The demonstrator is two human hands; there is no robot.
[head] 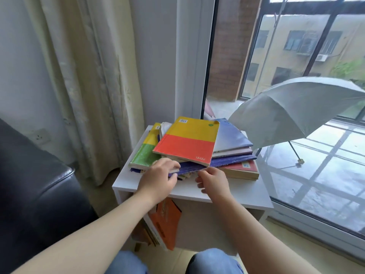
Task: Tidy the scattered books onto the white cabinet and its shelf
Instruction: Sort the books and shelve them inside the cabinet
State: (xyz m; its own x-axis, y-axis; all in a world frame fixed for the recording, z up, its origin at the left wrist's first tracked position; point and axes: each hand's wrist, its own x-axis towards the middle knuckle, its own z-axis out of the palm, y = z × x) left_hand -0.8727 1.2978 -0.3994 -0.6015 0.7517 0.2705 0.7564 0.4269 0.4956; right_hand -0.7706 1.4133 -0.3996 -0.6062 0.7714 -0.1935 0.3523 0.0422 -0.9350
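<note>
A messy pile of books lies on top of the white cabinet (233, 191). A yellow-and-red book (187, 142) is uppermost, a yellow-and-green book (145, 152) lies to its left, blue books (231, 136) fan out to the right, and a red-covered book (242, 169) is at the bottom right. My left hand (158, 179) grips the near edge of a thin purple book (189, 167) low in the pile. My right hand (214, 180) pinches the same edge just to the right. On the shelf below, orange books (166, 222) lean at a slant.
A black leather sofa arm (37, 186) stands close on the left. A cream curtain (94, 86) hangs behind the cabinet. An open pale umbrella (296, 109) lies beyond the glass door on the right. My knees in jeans (213, 262) are below the cabinet.
</note>
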